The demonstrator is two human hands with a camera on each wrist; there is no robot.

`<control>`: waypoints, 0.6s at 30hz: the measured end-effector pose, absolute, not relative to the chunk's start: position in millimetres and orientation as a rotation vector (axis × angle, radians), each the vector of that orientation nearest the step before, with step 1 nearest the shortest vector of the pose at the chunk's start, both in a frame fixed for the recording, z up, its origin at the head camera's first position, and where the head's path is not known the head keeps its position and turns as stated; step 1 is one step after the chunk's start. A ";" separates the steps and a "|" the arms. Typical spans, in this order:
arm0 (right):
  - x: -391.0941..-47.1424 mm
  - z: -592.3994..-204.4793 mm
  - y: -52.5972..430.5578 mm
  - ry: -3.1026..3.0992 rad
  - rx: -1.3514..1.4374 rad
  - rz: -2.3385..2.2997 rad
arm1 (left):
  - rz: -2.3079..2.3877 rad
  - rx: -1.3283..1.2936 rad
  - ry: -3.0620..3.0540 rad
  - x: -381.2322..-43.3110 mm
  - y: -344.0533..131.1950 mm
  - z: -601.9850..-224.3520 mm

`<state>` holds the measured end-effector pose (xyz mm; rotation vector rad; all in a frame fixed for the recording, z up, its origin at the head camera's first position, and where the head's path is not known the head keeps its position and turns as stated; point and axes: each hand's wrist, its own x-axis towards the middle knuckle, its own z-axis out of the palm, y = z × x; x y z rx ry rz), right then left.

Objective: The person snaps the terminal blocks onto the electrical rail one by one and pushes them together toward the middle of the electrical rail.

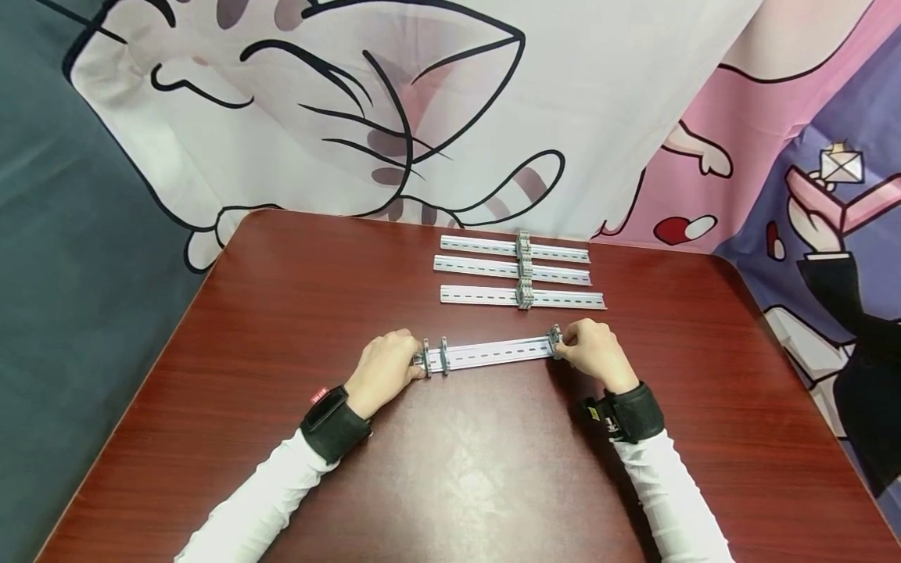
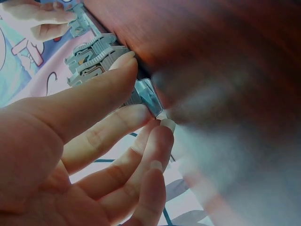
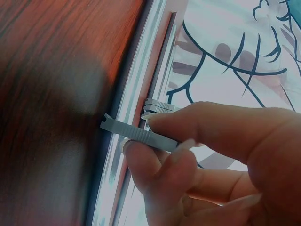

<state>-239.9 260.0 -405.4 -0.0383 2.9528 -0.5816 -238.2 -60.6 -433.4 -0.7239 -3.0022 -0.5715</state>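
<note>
A slotted metal DIN rail [image 1: 500, 353] lies slightly slanted across the middle of the table, between both hands. Two grey rail clips [image 1: 444, 356] sit near its left end. My left hand [image 1: 383, 371] holds that end; in the left wrist view the thumb lies by the clips and the fingertips touch the bare rail end [image 2: 149, 98]. At the other end, my right hand [image 1: 598, 352] pinches a single grey clip [image 3: 141, 134] between thumb and fingers. That clip stands across the rail in the right wrist view; whether it is fully seated cannot be seen.
Behind, three more DIN rails [image 1: 486, 295] lie in parallel, each with grey clips [image 1: 524, 293] grouped around its middle. The brown wooden table [image 1: 317, 274] ends at a printed cloth [image 1: 619, 117] at the back, and a dark green cloth [image 1: 105, 258] hangs on the left.
</note>
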 end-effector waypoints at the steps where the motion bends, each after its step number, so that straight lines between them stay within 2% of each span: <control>1: -239.9 -405.3 259.6 2.956 -0.040 -0.575 | -0.583 -0.722 -3.006 -238.5 -60.9 -433.5; 18: -236.5 -404.4 247.6 2.994 -0.028 -0.537 | -0.627 -0.727 -3.022 -239.6 -61.8 -432.7</control>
